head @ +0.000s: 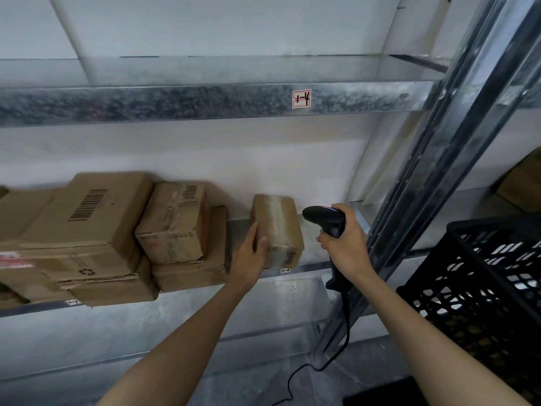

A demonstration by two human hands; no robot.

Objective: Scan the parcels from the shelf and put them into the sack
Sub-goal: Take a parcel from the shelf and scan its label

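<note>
Brown cardboard, banded with clear glossy tape down its middle: the small parcel (278, 227) stands just right of frame centre on the metal shelf (310, 273), tilted a little, apart from the other boxes. Left hand (248, 256) grips its left edge, thumb on the front face, fingers along the side. Right hand (344, 244), immediately right of the parcel, is wrapped round the handle of a black scanner (325, 219) whose head points left at the parcel; its cable (347, 326) hangs down toward the lower middle of the frame. Left of centre, more parcels sit stacked: a taped box (172, 224) on a flatter one, and a larger box (87, 218) bearing a printed barcode. Lower right: a black lattice crate (483, 288); contents cannot be made out through the openings. Upper beam carries a tag reading 1-4 (301, 98).
</note>
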